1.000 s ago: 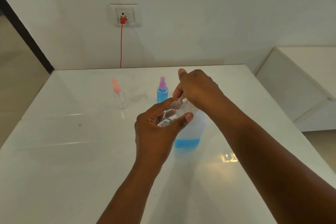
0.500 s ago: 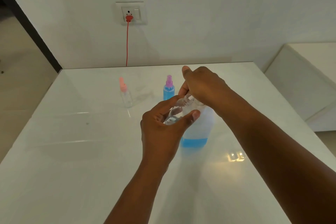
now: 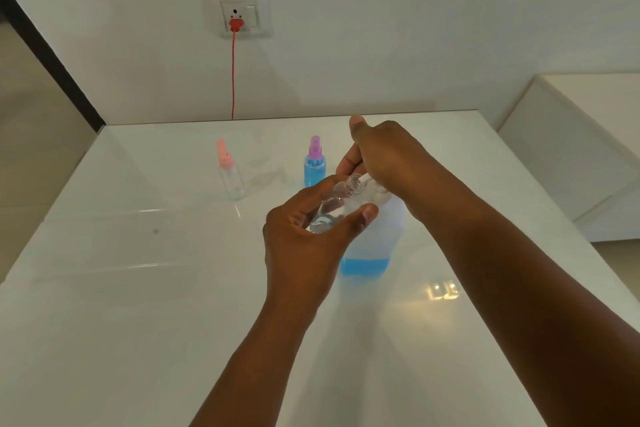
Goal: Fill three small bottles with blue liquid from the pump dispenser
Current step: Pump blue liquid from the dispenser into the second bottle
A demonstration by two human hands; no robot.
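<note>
Little has moved in the head view since a second ago: both hands hold the same pose over the dispenser, and only the camera's aim has drifted, carrying the wall socket and the scene a little to the right in the picture.

The left hand (image 3: 304, 236) grips a small clear uncapped plastic bottle (image 3: 341, 201), thumb and fingers (image 3: 367, 213) curled round its body, tilting its threaded neck up toward one o'clock. That neck sits right at the spout, under the right hand (image 3: 384, 152), whose fingers curl down over the pump head of the tall translucent white dispenser (image 3: 372, 246); the head itself is hidden. A shallow band of blue liquid (image 3: 363, 265) lies at the dispenser's base.

No blue shows in the held bottle, so by my judgement pumping has yet to deliver.

At twelve o'clock from the hands stands a blue-filled bottle with a purple spray cap (image 3: 315, 166); at ten o'clock, an empty clear bottle with a pink cap (image 3: 230, 173). Both rest on the glossy white bench (image 3: 138, 288), unmoved.
</note>
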